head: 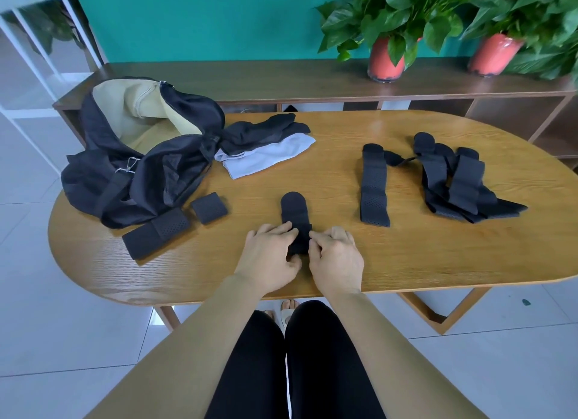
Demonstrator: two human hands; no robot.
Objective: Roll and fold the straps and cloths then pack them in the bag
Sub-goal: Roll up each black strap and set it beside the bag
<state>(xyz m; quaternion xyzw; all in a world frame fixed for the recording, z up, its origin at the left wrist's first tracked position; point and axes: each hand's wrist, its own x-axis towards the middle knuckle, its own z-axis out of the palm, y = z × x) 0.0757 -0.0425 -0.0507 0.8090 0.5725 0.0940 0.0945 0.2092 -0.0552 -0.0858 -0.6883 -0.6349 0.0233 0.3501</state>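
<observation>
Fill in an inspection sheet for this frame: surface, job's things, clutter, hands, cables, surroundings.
Surface: oval wooden table.
Job's things: open black bag at left, folded cloths beside it; long folded strap, small folded strap; centre strap partly rolled; flat strap and strap pile at right.
Clutter: nothing seen.
Hands: left hand and right hand both pinch the centre strap's near end.
Cables: nothing seen.
Surroundings: potted plants on a low shelf, teal wall.

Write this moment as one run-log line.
phase: rolling | left hand: pinches strap | right hand: pinches strap | bag: open, left side | loose straps: right side
</observation>
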